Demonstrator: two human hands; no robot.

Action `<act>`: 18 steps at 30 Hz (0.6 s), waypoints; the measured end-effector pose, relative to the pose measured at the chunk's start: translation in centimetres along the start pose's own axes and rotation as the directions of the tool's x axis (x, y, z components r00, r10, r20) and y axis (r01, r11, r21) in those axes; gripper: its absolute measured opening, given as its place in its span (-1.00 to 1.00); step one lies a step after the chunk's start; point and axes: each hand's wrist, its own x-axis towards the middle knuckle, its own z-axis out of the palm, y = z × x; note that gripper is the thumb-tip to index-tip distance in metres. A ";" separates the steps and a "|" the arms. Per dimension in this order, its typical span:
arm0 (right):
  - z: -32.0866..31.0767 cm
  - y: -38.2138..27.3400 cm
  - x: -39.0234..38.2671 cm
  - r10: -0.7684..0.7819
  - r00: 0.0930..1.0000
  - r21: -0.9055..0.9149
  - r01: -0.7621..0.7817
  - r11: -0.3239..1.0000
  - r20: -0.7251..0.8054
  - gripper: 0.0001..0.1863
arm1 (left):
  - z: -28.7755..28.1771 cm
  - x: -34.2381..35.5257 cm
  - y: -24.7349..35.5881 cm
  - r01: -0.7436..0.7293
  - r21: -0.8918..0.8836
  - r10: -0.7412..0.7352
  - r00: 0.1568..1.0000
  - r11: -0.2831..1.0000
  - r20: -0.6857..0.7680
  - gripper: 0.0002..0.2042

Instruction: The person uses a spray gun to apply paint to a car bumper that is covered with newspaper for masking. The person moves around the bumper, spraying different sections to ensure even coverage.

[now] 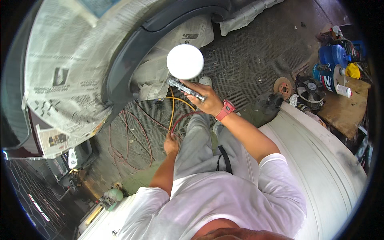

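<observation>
My right hand (209, 100), with a red watch on the wrist, grips a metal spray gun (192, 93) topped by a round white cup (185, 61). A dark red hose (185, 117) runs from near that hand down to my left hand (171, 142), whose fingers are closed round it. In front and to the left is a vehicle body with a dark grey curved trim (124, 64) beside newspaper masking sheets (68, 48). The gun is near the lower edge of that trim.
Red and orange hoses (172, 103) lie on the dark textured floor. At right are a brake disc (282, 88), a blue jug (332, 55), cans and cardboard (340, 114). A long white panel (308, 160) lies beside my right side. A green tank (113, 195) stands at lower left.
</observation>
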 end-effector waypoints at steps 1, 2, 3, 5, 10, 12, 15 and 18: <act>1.2 -1.8 0.4 -0.101 0.990 0.080 0.108 0.991 -0.097 -0.41 | -0.9 -0.9 -1.8 0.020 0.032 -0.021 0.999 0.999 0.041 -0.54; 1.2 -4.6 0.6 0.016 0.997 0.220 0.002 0.976 -0.078 -0.41 | -1.7 -2.0 -3.8 0.046 0.069 -0.051 0.995 0.997 0.084 -0.52; 1.0 -6.6 0.7 0.099 0.991 0.219 -0.076 0.973 -0.093 -0.42 | -2.5 -3.1 -5.7 0.069 0.106 -0.082 0.989 0.992 0.127 -0.50; 0.0 -9.6 1.1 0.213 0.964 0.267 -0.165 0.949 -0.162 -0.45 | -2.8 -4.4 -10.3 0.026 0.078 -0.036 0.991 0.997 0.133 -0.47; -2.6 -16.7 3.7 0.210 0.841 0.066 -0.205 0.976 -0.499 -0.46 | -4.8 -8.5 -11.8 0.015 -0.063 -0.004 0.984 0.998 0.179 -0.47; -2.1 -19.1 4.8 0.259 0.839 0.070 -0.257 0.964 -0.478 -0.46 | -5.5 -10.0 -11.1 0.004 -0.111 0.014 0.987 0.994 0.160 -0.49; 0.4 -20.5 5.8 0.259 0.874 0.046 -0.263 0.964 -0.410 -0.46 | -5.8 -11.9 -11.1 0.047 -0.209 -0.016 0.989 0.977 0.147 -0.50; 5.0 -21.2 6.4 0.259 0.921 -0.004 -0.272 0.962 -0.291 -0.45 | -4.7 -13.4 -13.6 0.024 -0.219 -0.010 0.998 0.975 0.067 -0.48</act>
